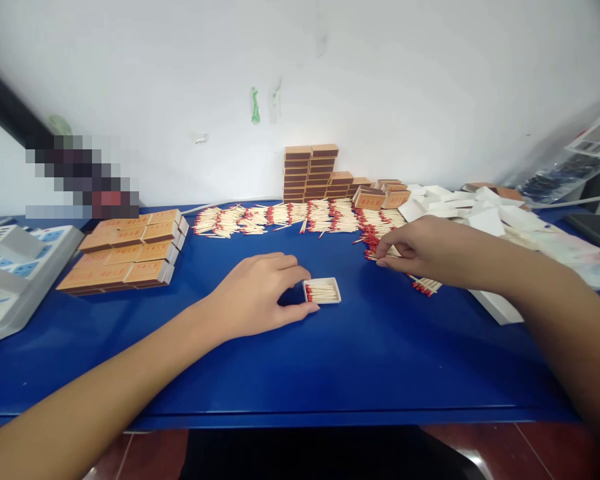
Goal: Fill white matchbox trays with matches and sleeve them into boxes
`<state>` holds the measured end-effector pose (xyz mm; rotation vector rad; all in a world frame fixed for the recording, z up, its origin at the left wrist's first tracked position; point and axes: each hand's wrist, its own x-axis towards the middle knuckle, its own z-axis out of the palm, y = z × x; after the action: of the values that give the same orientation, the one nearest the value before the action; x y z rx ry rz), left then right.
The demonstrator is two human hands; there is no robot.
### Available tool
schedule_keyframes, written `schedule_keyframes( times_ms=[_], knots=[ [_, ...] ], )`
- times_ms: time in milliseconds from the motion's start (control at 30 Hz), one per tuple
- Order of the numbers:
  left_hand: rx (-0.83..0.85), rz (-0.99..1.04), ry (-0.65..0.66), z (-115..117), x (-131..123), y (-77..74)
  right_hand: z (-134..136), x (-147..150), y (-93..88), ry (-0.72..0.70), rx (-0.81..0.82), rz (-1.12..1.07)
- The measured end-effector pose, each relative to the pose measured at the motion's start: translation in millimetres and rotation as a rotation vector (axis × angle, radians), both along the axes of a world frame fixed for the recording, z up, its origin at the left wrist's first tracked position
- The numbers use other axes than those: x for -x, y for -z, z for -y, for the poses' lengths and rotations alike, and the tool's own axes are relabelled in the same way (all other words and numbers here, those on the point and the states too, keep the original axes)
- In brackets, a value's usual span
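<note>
A small white matchbox tray (334,283) lies on the blue table with several red-headed matches (322,293) in it. My left hand (265,290) holds its left end between thumb and forefinger. Over on the right, my right hand (405,245) reaches down with bent fingers to a heap of matches (373,241), thumb and fingertips closed on some of them. How many it pinches is hidden by the fingers. A small loose bunch of matches (427,287) lies just below that hand.
Match piles (280,215) run along the wall. Behind them stand stacked brown matchboxes (310,175). Orange matchboxes (130,253) lie in rows at left, beside a white power strip (35,273). White trays (485,213) are heaped at right, with one tray (497,308) under my right forearm.
</note>
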<state>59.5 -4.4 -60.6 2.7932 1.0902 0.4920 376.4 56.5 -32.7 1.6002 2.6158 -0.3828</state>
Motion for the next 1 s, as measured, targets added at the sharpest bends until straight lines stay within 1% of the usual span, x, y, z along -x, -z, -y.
schedule_keyframes(
  times_ms=[100,300,400,633,833,1000],
  knots=[
    [-0.001,-0.004,-0.004,0.3,-0.4,0.4,1.3,1.9,-0.2,0.003,0.002,0.02],
    [0.001,0.003,-0.005,0.7,-0.8,0.2,5.0,1.9,4.6,-0.061,0.002,0.009],
    [-0.005,0.011,-0.005,0.9,-1.2,0.4,9.2,5.1,5.7,-0.103,-0.024,-0.051],
    [-0.008,0.022,-0.008,0.4,-1.8,2.2,18.3,16.5,3.7,-0.139,-0.103,-0.168],
    [-0.005,0.043,-0.01,-0.5,-5.0,3.7,30.0,30.7,2.6,-0.222,-0.193,-0.272],
    [0.002,0.053,-0.012,-0.4,-9.4,2.8,43.8,45.1,3.7,-0.285,-0.19,-0.322]
  ],
)
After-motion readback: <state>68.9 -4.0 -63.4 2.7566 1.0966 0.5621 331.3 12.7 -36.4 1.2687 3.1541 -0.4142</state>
